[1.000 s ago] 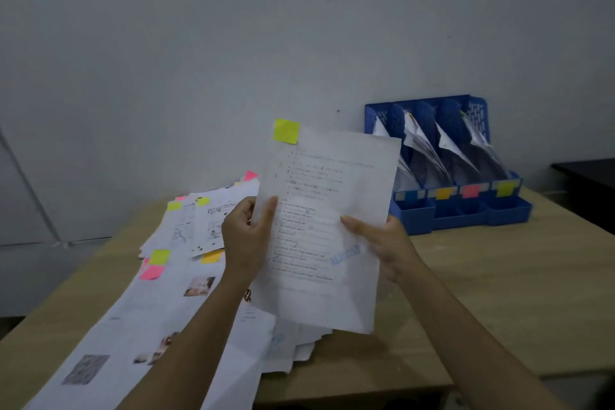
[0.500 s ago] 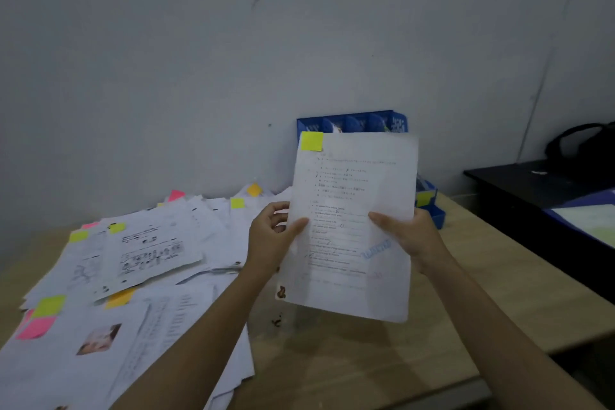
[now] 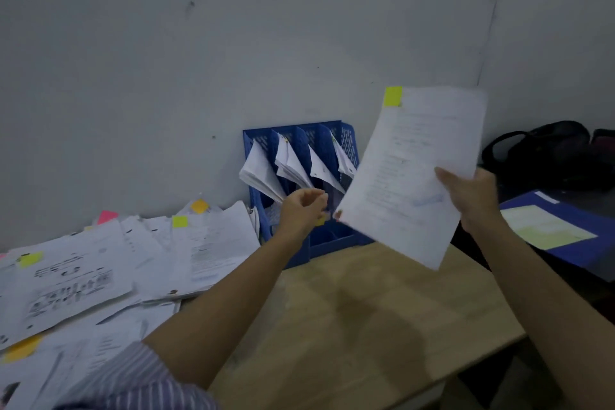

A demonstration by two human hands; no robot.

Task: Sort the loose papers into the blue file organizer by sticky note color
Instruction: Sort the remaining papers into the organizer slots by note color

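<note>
My right hand grips the right edge of a white printed sheet with a yellow sticky note at its top left corner. The sheet hangs tilted in the air, in front of the right end of the blue file organizer. My left hand is off the sheet, fingers loosely curled and holding nothing, in front of the organizer's lower slots. The organizer stands against the wall with papers leaning out of its compartments. A spread of loose papers with yellow, pink and orange notes covers the table's left side.
The wooden table has bare surface in front of the organizer. To the right, a dark desk carries a blue folder and a black bag. A grey wall is close behind everything.
My left hand has let go of the sheet and reached toward the organizer. My right hand alone carries the sheet up and to the right. The view has swung left.
</note>
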